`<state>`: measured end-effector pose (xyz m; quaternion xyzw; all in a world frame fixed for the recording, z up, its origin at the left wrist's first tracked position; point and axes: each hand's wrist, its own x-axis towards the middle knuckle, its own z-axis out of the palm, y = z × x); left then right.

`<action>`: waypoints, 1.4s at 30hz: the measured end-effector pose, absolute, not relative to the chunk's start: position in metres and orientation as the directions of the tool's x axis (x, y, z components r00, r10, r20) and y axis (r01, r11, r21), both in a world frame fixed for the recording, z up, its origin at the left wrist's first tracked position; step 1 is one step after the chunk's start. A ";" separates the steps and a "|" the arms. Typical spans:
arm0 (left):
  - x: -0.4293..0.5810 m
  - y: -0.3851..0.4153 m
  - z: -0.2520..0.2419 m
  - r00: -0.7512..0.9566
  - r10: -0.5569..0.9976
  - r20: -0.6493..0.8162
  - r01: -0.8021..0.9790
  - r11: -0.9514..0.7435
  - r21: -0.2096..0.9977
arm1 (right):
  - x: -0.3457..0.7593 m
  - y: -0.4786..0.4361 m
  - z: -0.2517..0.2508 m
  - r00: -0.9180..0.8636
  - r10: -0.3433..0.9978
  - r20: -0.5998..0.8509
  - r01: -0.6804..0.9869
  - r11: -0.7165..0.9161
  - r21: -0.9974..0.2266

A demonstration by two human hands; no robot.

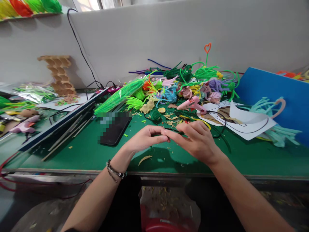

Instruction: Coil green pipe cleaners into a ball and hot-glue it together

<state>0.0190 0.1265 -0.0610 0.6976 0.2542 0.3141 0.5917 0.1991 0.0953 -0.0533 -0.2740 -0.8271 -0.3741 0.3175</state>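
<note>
My left hand [147, 138] and my right hand [196, 140] meet at the fingertips above the front of the green table [241, 158]. Thumb and fingers of my left hand are pinched together. My right hand is curled, its index finger reaching to the left fingertips. A thin dark strand shows just behind the fingers, but what they hold is mostly hidden. Beyond my right hand lies a pink hot glue gun [191, 103] with a black cord. Left of my left hand rests a black phone [116, 130], partly blurred out.
A heap of coloured pipe cleaners [169, 91] fills the back, beside a bright green bundle [120, 95]. At right are cut white paper [253, 124], turquoise pipe cleaners [277, 129] and a blue board [272, 93]. Thin sticks [70, 135] lie at left. Scraps are scattered about.
</note>
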 end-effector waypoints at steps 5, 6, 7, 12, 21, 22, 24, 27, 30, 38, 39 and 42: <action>0.017 0.117 -0.053 0.606 0.741 0.290 0.122 -0.447 0.886 | 0.202 0.093 -0.046 -0.634 0.263 0.728 0.682 0.634 0.365; 0.016 0.117 -0.052 0.611 0.724 0.321 0.149 -0.504 0.851 | 0.202 0.093 -0.046 -0.632 0.270 0.726 0.672 0.659 0.339; 0.015 0.117 -0.052 0.618 0.701 0.356 0.168 -0.560 0.811 | 0.203 0.093 -0.046 -0.632 0.284 0.721 0.661 0.684 0.310; 0.017 0.120 -0.057 0.588 0.558 0.586 0.236 -0.811 0.536 | 0.203 0.096 -0.046 -0.620 0.455 0.639 0.576 0.817 -0.024; 0.017 0.116 -0.076 0.477 0.239 0.846 0.577 -0.811 -0.096 | 0.180 0.098 -0.054 -0.518 0.847 0.117 -0.039 0.114 -0.993; 0.017 0.117 -0.077 0.490 0.254 0.834 0.590 -0.800 -0.103 | 0.179 0.099 -0.055 -0.500 0.857 0.121 -0.024 0.127 -0.992; 0.018 0.120 -0.076 0.481 0.346 0.806 0.599 -0.801 -0.014 | 0.181 0.100 -0.057 -0.415 0.877 0.244 0.161 0.334 -0.929; 0.019 0.122 -0.071 0.430 0.559 0.709 0.494 -0.803 0.334 | 0.189 0.102 -0.059 -0.416 0.671 0.614 0.562 0.720 -0.407; 0.018 0.124 -0.065 0.393 0.822 0.413 0.295 -0.538 0.790 | 0.197 0.101 -0.060 -0.589 0.318 0.743 0.676 0.697 0.238; 0.011 0.126 -0.061 0.848 0.512 -0.138 0.118 0.072 0.990 | 0.199 0.092 -0.051 -0.703 0.076 0.707 0.621 0.552 0.557; 0.011 0.125 -0.061 0.858 0.496 -0.132 0.104 0.084 0.991 | 0.198 0.091 -0.051 -0.698 0.072 0.712 0.627 0.543 0.560; 0.011 0.124 -0.064 0.828 0.553 -0.100 0.040 0.119 0.992 | 0.197 0.090 -0.053 -0.684 0.065 0.727 0.642 0.527 0.558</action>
